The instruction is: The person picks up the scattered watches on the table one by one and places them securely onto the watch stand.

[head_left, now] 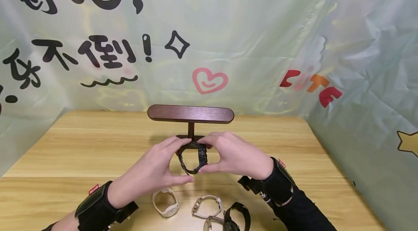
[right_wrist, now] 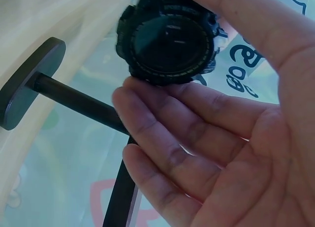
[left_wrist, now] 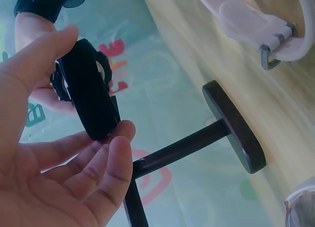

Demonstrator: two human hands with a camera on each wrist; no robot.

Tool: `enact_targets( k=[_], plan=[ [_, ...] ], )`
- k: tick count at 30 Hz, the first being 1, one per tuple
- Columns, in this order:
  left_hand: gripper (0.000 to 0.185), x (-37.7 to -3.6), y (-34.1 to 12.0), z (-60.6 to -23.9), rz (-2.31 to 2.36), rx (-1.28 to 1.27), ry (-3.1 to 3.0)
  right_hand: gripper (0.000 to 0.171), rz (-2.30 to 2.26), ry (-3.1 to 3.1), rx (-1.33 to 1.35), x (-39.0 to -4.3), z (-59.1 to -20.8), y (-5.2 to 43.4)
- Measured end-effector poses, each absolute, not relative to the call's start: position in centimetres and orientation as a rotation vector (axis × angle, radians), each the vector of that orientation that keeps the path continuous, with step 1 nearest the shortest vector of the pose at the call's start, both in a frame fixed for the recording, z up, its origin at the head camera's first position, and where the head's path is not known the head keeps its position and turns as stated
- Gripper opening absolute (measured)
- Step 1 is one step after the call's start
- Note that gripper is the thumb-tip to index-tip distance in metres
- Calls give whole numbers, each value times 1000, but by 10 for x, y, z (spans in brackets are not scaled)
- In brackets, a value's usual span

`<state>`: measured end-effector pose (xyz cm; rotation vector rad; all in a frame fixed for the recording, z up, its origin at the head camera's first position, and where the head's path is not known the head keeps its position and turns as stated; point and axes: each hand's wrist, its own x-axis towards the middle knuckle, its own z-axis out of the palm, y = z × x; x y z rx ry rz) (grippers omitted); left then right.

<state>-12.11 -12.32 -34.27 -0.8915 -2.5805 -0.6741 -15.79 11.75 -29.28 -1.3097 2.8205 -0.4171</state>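
Note:
A black digital sports watch is held up between both hands, its closed strap forming a loop. My left hand pinches the strap side, thumb at one edge and fingertips at the other, as the left wrist view shows with the strap. My right hand grips the case side between thumb and fingers; the round dial faces that palm. Just behind the watch stands a dark brown T-shaped display stand, its bar bare. The stand's base is partly hidden by the hands and watch.
On the wooden table, nearer the person, lie a white watch, a slimmer white-strapped watch, a black watch and a partly cut-off watch with a pale dial. A printed cloth hangs behind the table and along its sides.

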Motion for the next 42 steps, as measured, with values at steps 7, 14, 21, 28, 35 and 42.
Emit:
enact_targets(
  k=[7,14,21,28,35,42],
  plan=[
    [92,-123,-125,-342,-682,-901,-2552,68,-424,2863,-1351,-157,-294,115],
    [88,-124,-126,-341,-684,-880,-2548,68,-480,2899,-1403,-154,-295,114],
    [84,-124,-126,-340,-741,-887,-2504,65,-565,2929,-1454,-151,-295,112],
    [77,-126,-126,-340,-810,-886,-2459,64,-649,2958,-1497,-151,-296,111],
    [78,-131,-130,-339,-889,-888,-2437,66,-777,2942,-1488,-153,-294,113],
    [79,-133,-135,-336,-989,-846,-2424,59,-798,2951,-1400,-157,-293,117]
  ],
)
